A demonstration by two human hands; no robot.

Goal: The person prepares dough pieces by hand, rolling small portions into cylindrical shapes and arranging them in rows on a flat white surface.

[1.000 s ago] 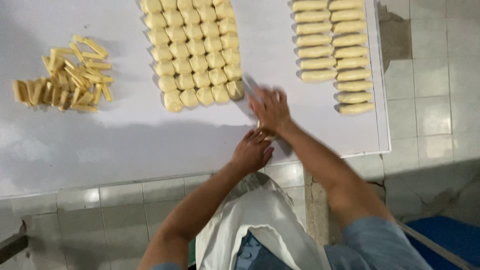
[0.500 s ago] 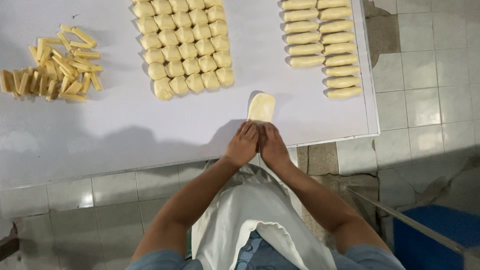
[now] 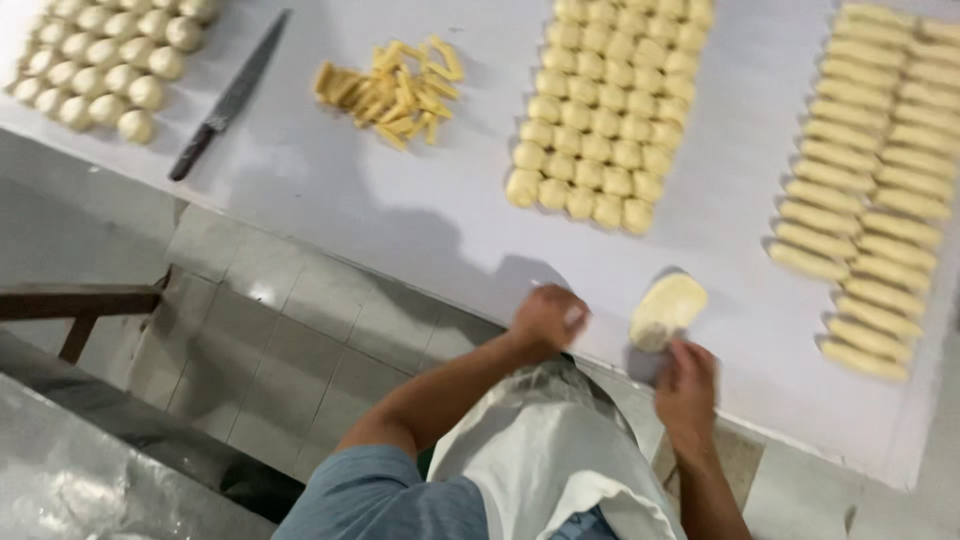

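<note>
Dough oval [image 3: 667, 311] flattened on the white table [image 3: 400, 220].
Right hand [image 3: 686, 392] touches its near edge, fingers loosely open; left hand [image 3: 548, 318] curled beside it, grip unclear.

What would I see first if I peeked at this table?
Probably the big block of round dough balls lined up in the middle of the white table, and the rows of long rolled dough pieces at the right. Near the front edge, the right hand touches a flattened oval of dough, with the left hand beside it.
</note>
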